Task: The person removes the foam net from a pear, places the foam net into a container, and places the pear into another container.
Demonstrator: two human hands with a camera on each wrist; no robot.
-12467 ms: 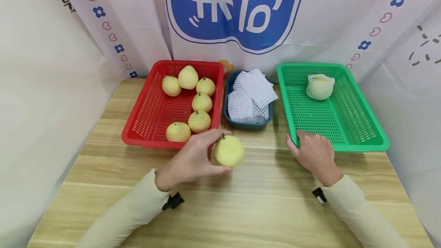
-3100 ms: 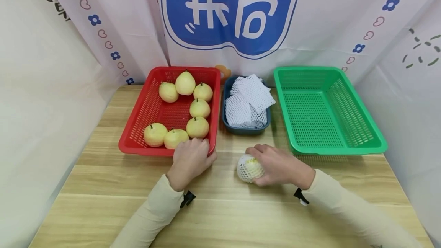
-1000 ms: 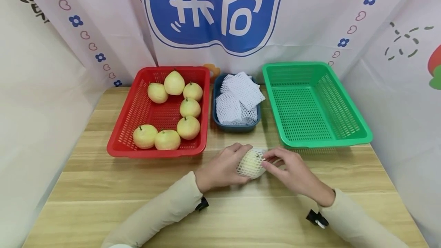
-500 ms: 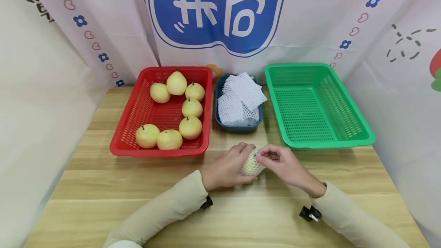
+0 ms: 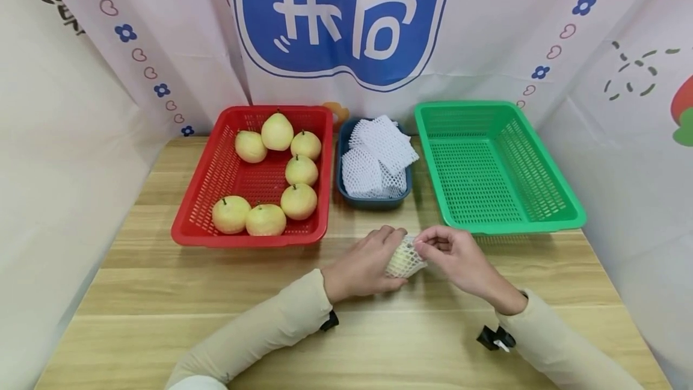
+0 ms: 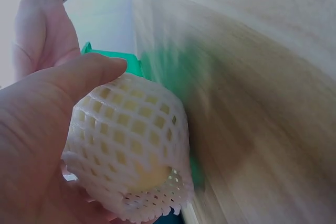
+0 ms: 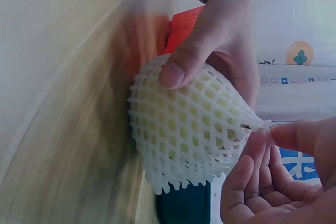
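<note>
A pale yellow pear (image 6: 137, 129) in a white foam fruit net (image 7: 178, 114) is low over the wooden table, in front of the blue box. My left hand (image 5: 364, 263) grips it from the left, thumb on the near side and fingers over the far side. In the right wrist view the left thumb (image 7: 176, 72) lies across the mesh. From the right, my right hand (image 5: 460, 260) pinches the net's gathered edge between thumb and fingertips, beside the dark stem. The net covers most of the pear, and yellow skin shows through its holes.
At left stands a red basket (image 5: 181, 232) with several bare pears (image 5: 299, 201). A small blue box (image 5: 373, 203) in the middle holds white foam nets (image 5: 387, 146). The green basket (image 5: 574, 218) is at right, before a printed curtain (image 5: 476, 71).
The netted pear has come out of the green basket to the table. The left hand's bare pear went into the red basket. Lately, both hands work on the netted pear, shifting only slightly.
</note>
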